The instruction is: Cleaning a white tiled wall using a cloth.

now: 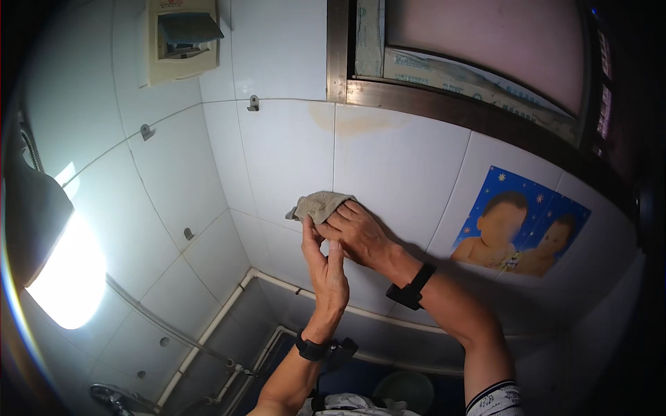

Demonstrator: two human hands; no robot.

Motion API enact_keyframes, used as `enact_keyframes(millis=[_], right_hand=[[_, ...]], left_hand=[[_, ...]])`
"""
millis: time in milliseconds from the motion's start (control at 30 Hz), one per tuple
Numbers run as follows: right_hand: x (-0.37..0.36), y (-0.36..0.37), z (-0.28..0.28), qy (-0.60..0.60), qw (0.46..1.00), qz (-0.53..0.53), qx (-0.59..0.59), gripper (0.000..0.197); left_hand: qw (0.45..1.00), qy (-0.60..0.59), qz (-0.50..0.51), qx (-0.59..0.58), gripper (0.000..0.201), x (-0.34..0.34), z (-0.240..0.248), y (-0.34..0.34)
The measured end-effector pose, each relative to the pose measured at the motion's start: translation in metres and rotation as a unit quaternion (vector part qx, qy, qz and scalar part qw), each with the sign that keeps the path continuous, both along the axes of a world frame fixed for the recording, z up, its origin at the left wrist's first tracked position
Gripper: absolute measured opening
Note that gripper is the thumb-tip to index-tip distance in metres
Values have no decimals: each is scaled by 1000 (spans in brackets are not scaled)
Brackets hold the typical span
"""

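A grey-beige cloth (320, 206) lies bunched against the white tiled wall (284, 145). My right hand (357, 234) presses it to the tiles, its fingers bent over the cloth's lower right side. Just below, my left hand (327, 274) is raised with its fingers stretched upward and the thumb apart. One of its fingertips meets the cloth's lower edge, close to the right hand's fingers; whether it grips any fabric is hard to see. Both wrists wear black bands. A yellowish-brown stain (361, 123) marks the tiles above the cloth.
A picture of two babies (520, 222) is stuck on the wall at right. Above runs a metal window frame (416, 97). Small hooks (253, 104) dot the tiles, and a switch box (184, 41) hangs upper left. A bright lamp (69, 277), pipes (208, 333) and a round basin (406, 388) are around.
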State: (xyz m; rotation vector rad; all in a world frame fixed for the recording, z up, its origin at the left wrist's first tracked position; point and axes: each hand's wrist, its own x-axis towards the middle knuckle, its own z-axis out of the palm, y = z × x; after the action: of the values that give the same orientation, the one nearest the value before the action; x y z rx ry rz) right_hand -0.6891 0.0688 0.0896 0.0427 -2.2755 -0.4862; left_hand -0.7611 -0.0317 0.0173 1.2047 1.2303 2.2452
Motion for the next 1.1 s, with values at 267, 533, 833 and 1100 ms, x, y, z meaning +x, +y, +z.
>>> enact_keyframes(millis=[267,533,833,1100], right_hand=[[-10,-1,94,178,984,-27,-10,59],[0,-3,13,47,996,8,-80,60],[37,-14,42,201,970,99,-97,13],[37,3,37,236,970,56,-2,26]], left_hand=[[959,218,132,124,74,-22,99,12],[984,134,76,90,82,-16,41,31],[962,164,207,74,95,-22,55,56],[828,362,365,222,61,-58,147,84]])
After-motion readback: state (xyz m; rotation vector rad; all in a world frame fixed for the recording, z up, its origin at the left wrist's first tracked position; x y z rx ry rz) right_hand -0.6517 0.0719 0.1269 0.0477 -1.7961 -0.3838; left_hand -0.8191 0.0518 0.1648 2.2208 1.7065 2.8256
